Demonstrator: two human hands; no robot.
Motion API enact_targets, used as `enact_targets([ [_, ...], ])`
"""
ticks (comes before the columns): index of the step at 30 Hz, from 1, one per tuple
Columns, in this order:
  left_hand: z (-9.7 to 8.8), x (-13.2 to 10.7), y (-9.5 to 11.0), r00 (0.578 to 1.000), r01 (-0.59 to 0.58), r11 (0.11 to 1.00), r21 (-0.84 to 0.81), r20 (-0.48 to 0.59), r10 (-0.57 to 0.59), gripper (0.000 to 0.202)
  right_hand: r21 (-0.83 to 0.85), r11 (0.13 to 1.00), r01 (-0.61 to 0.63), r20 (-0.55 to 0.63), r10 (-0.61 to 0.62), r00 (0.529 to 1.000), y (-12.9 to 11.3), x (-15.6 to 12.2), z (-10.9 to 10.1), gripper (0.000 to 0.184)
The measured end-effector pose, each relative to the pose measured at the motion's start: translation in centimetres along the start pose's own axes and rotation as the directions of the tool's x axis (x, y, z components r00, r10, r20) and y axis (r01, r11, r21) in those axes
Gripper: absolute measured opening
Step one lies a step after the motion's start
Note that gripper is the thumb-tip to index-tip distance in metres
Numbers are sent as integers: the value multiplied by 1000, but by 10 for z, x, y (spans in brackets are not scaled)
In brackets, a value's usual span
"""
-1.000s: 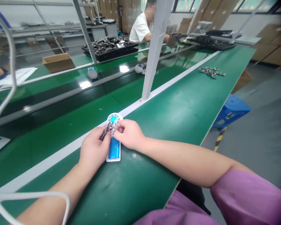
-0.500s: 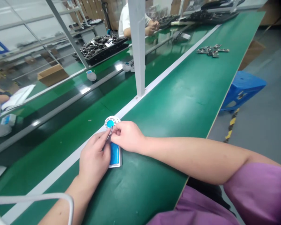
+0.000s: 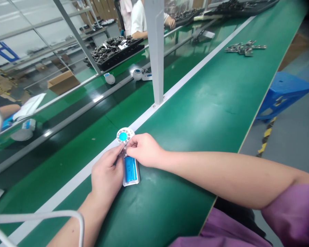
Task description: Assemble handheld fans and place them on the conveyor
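Observation:
A white device housing (image 3: pixel 137 171) lies on the green bench, with a round slotted head around a teal disc (image 3: pixel 123 137) and a blue battery (image 3: pixel 130 169) in its body. My left hand (image 3: pixel 108 169) is at the housing's left side, thumb and forefinger closed on a small, thin, silvery-dark part (image 3: pixel 123 150) above the middle of the housing. From the right, my right hand (image 3: pixel 144 149) pinches at the same part, fingertips close to the round head. The fingers hide much of the part, so its exact kind is unclear.
Several metallic parts (image 3: pixel 244 48) lie in a pile farther along the bench. A grey post (image 3: pixel 157 68) rises from the white strip. Across the conveyor stands a black tray (image 3: pixel 118 55) of parts. A white cable (image 3: pixel 77 216) crosses lower left; a blue stool (image 3: pixel 283 92) stands right.
The view has shifted slightly, so the scene sits differently. My left hand has drawn a little off the housing, and more of the blue battery shows. Both hands stay at the small part.

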State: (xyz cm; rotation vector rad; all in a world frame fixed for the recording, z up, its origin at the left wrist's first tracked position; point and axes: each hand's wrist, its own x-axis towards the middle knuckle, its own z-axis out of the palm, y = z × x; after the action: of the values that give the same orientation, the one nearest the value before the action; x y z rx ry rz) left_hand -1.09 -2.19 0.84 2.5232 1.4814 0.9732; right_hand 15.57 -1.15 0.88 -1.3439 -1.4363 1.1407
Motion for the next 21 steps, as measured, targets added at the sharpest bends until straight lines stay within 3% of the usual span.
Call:
enact_targets([
  [5,0,0,1,997,-65,997,50,-36,67,29,61,996,-59,-3,59,998,-3,-2,2,13],
  [8,0,1,6,999,-23,998,56,-26,25,27,67,996,-56,-22,57,998,-3,-4,3,17],
  [11,-2,1,11,999,35,999,42,12,-35,27,-24,999,46,-82,-48,995,0,-6,4,15],
  [16,-4,1,11,997,76,997,0,-7,-76,25,-188,945,266,-135,-293,947,5,-6,5,17],
  [21,-1,1,7,998,54,998,-12,-43,-55,23,-154,963,221,-104,-238,966,3,-6,5,23],
])
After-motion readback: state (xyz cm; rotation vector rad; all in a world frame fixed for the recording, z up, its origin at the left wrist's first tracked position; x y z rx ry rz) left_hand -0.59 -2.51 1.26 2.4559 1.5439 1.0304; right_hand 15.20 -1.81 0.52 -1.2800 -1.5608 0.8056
